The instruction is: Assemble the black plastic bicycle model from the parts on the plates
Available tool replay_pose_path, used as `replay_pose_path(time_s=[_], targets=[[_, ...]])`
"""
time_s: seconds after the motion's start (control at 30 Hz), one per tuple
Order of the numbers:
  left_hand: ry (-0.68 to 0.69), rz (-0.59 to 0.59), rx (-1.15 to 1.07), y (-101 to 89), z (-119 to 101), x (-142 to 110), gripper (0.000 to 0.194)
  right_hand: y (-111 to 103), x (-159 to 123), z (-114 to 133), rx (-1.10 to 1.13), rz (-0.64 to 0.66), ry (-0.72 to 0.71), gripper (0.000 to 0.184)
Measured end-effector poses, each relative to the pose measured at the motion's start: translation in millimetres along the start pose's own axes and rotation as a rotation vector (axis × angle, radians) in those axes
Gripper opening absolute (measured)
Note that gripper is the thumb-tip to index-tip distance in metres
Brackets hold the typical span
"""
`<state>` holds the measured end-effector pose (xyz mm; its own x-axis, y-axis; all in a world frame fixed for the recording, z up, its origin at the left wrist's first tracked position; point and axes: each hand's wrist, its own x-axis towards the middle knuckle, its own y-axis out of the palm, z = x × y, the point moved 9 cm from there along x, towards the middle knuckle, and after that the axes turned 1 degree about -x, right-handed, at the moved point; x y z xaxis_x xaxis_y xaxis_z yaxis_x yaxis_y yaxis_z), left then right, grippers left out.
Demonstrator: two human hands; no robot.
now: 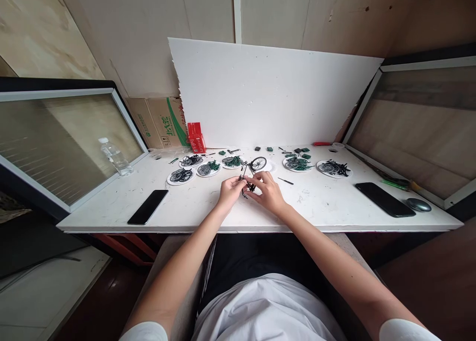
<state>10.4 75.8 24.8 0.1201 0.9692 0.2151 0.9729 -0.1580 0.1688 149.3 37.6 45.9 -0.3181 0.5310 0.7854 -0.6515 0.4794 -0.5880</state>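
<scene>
Between my hands, just above the front half of the white table, is a small black model bicycle (245, 170), partly built, with one spoked wheel (258, 163) pointing away from me. My left hand (231, 190) pinches its frame from the left, thumb and fingers closed. From the right, the fingers of my right hand (268, 191) close on the dark parts at its near end. Fingertips cover much of the frame there, so the exact part each one grips is hard to make out. On the table to the right lies a small screwdriver (285, 181).
White plates of black and green parts stand behind my hands, such as a left plate (181, 183) and a right plate (349, 173). Phones lie left (148, 207) and right (385, 199), with a mouse (418, 204). A bottle (116, 157) and red box (196, 138) stand left.
</scene>
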Motion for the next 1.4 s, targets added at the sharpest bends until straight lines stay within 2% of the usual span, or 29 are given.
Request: replay_pose_path(time_s=[0.27,0.4,0.53,0.63,0.73,0.87,0.97,1.07,1.23,1.33,1.4], targets=[[0.005,0.0,-0.084,-0.5,4.2,4.5,0.033,-28.6,7.0,-13.9,0.06,-0.06,0.011,0.048],[0.003,-0.034,-0.069,-4.3,7.1,6.3,0.031,-39.1,11.9,-24.7,0.072,-0.091,0.034,0.036],[0.002,-0.078,-0.015,-12.6,10.5,8.9,0.028,-61.0,11.0,-54.5,0.048,-0.214,0.135,0.042],[-0.004,-0.111,0.005,-18.9,15.0,11.5,0.028,-73.8,6.9,-86.0,-0.039,-0.203,0.267,0.044],[-0.009,-0.167,0.0,-26.5,21.4,14.6,0.03,-64.5,-0.3,-118.8,-0.166,0.055,0.419,0.032],[-0.037,-0.195,-0.026,-33.1,30.8,18.6,0.031,-46.8,-26.1,-160.3,-0.349,0.411,0.689,0.016],[-0.086,-0.183,-0.073,-36.1,37.4,20.2,0.032,-35.2,-38.8,-171.9,-0.415,0.561,0.774,0.014],[-0.111,-0.184,-0.104,-40.1,41.3,20.8,0.033,-27.0,-39.7,-171.3,-0.44,0.581,0.771,0.015],[-0.095,-0.172,-0.029,-44.7,46.4,24.8,0.035,-24.2,-35.5,-166.0,-0.462,0.518,0.732,0.016],[-0.011,-0.183,0.115,-48.4,43.4,26.7,0.033,-28.8,-32.9,-163.2,-0.368,0.416,0.772,0.01],[0.12,-0.188,0.279,-48.3,33.2,25.3,0.028,-31.0,-29.1,-157.3,-0.267,0.314,0.792,0.007]])
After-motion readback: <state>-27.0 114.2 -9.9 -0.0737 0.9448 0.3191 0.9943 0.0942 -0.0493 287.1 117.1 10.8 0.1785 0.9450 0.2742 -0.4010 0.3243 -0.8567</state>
